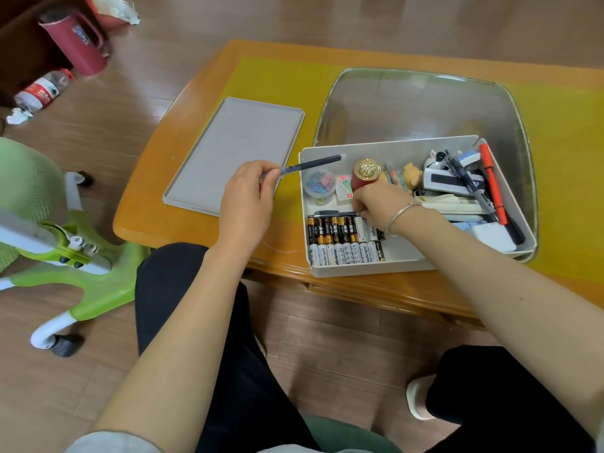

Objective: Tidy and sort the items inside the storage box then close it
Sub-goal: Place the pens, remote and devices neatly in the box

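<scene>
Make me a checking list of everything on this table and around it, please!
Surface: wooden table with a yellow mat.
Job's things: open storage box holding batteries, clip tub, red marker; lid lies beside it.
Clutter: clear tray under the box.
Hands: left hand pinches a pen; right hand reaches among the batteries.
Cables: nothing seen.
Surroundings: green chair, red jug, bottle on the floor.

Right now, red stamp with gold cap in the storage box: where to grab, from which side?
Grip the red cylindrical stamp with the gold knob cap at the cap, from above. It stands upright, the cap is exposed, and the right hand and the round clear tub of coloured clips crowd its base.
</scene>
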A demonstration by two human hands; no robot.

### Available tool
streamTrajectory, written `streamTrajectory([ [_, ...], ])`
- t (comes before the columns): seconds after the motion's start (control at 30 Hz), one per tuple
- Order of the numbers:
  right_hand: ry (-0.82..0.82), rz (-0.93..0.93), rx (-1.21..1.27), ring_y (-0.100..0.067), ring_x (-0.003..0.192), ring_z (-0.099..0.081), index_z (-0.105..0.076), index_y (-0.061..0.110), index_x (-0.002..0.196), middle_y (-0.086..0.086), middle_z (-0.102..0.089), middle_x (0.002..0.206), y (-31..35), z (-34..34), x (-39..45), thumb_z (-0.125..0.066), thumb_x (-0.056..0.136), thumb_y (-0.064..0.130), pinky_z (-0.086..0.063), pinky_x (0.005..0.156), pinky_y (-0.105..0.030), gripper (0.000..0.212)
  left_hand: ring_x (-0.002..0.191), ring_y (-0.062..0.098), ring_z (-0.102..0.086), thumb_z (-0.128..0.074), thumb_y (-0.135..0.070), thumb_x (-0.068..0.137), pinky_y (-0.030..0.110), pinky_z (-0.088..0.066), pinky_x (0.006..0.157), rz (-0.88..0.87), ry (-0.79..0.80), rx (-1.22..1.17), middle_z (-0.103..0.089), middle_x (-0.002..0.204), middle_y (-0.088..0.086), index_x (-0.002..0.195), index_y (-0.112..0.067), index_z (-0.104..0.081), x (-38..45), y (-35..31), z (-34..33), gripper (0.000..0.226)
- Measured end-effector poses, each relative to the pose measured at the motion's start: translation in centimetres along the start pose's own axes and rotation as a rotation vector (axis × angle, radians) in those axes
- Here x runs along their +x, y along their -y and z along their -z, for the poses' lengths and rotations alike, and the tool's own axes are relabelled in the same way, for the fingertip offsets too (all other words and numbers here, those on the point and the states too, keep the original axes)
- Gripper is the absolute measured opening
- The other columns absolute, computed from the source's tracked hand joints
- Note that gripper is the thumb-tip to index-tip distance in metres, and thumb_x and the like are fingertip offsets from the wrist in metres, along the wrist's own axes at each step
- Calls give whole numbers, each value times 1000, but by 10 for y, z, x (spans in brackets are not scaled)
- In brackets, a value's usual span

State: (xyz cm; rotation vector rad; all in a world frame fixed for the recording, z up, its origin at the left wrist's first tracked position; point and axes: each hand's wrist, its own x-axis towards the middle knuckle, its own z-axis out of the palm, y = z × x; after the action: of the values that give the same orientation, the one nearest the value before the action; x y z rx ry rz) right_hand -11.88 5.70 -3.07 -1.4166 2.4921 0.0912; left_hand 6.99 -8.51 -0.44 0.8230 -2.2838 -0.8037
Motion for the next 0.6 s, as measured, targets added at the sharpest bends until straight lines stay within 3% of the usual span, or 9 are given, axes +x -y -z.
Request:
streamTrajectory([
  [0.17,-23,11,118,-22,98,-61,-70,18,96,-1,-70,96,-5,-1,0,-61,86,13,-33,108,-46,14,86,5,-50,-49,-25,100,9,-36,67,4,14,4,-58,97,-7,110,-14,-64,-1,-3,-3,21],
  [0.37,-11,27,176,-25,103,-61,-70,20,108,-4,-69,109,0,2,-5,-53,89,4,-43,100,-38,31,88,6,-50,-48,-24,100,9,-35,68,-2,22,-1,-58,98,-7,110,-13,-64,-3,-5,-4,22],
  [0.43,-33,16,195,-25,110,-56,-67,19,114,-5,-65,116,-1,4,-7,-52,91,4,-33,109,-36,31,88,6,-50,-48,-24,100,8,-34,67,-4,22,3,-58,98,-7,110,-13,-64,-4,-6,-4,22],
  [0.5,-60,-10,153,-27,120,-50,-65,17,116,-7,-64,116,-5,9,-9,-51,91,5,-15,118,-37,31,88,6,-50,-48,-24,100,7,-34,66,-9,18,0,-58,97,-6,110,-13,-64,-3,-6,-5,22],
  [0.53,-58,-29,116,-29,128,-44,-64,16,116,-10,-63,118,-7,11,-11,-51,90,4,-14,118,-38,31,87,6,-50,-48,-24,100,7,-34,66,-11,17,-3,-58,97,-6,110,-13,-64,-3,-7,-5,22],
  [0.6,14,-99,4,-30,139,-29,-62,11,118,-18,-50,135,-7,16,-19,-53,88,1,-32,110,-40,33,87,5,-49,-48,-24,100,5,-33,66,-10,18,-10,-58,97,-7,110,-14,-64,-2,-7,-6,22],
])
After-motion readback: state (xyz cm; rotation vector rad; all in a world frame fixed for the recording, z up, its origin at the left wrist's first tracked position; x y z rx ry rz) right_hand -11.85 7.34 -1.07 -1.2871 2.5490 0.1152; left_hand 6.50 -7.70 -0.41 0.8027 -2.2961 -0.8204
